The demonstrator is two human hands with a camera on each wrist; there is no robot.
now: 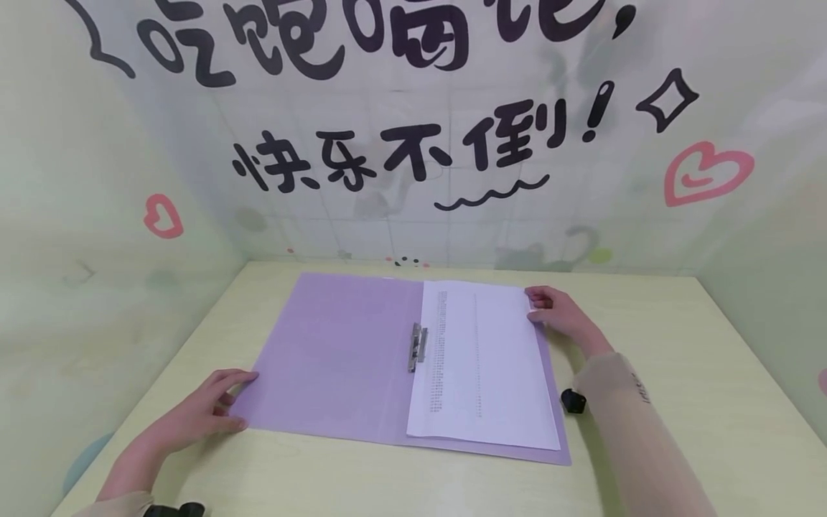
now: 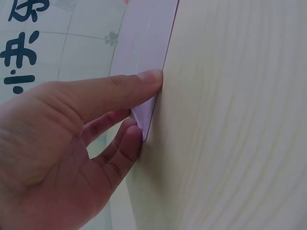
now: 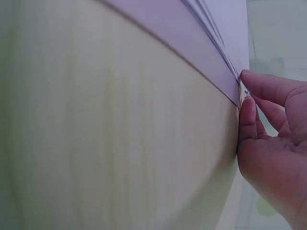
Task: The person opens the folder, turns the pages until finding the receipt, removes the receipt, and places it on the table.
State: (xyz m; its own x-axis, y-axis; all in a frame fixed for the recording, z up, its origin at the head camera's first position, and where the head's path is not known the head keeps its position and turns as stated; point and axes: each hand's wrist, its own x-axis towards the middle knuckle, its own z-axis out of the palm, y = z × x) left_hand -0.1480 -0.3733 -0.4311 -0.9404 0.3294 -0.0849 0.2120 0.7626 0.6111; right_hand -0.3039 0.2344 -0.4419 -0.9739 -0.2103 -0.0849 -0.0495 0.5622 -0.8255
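Nearest is the left hand [image 1: 207,409], with a small black object [image 1: 174,511] at its sleeve [image 1: 110,506]. This hand is pinching the near left corner of an open purple folder [image 1: 336,352]; in the head view its fingers are apart, and only the left wrist view shows the thumb lying across the purple plastic, the other fingers bent at the corner's tip. The folder lies to the right of the left hand, open on the pale table [image 1: 310,481], and reaches to the right hand [image 1: 562,316].

Between the two hands, along the fold, is a metal clip [image 1: 416,348], which only the head view shows. To the right of it, printed white sheets [image 1: 510,359] lie on the folder's right half. From above they look like one page, but the right wrist view shows several layered edges.

The right hand, farther away than the left, is pinching at the far right corner; I cannot tell whether it grips the folder, the sheets or both. Nearer than this hand, beside its sleeve [image 1: 639,431], is another black object [image 1: 573,401].

Beyond both hands stands a pale wall [image 1: 297,233] with large black writing [image 1: 416,154].
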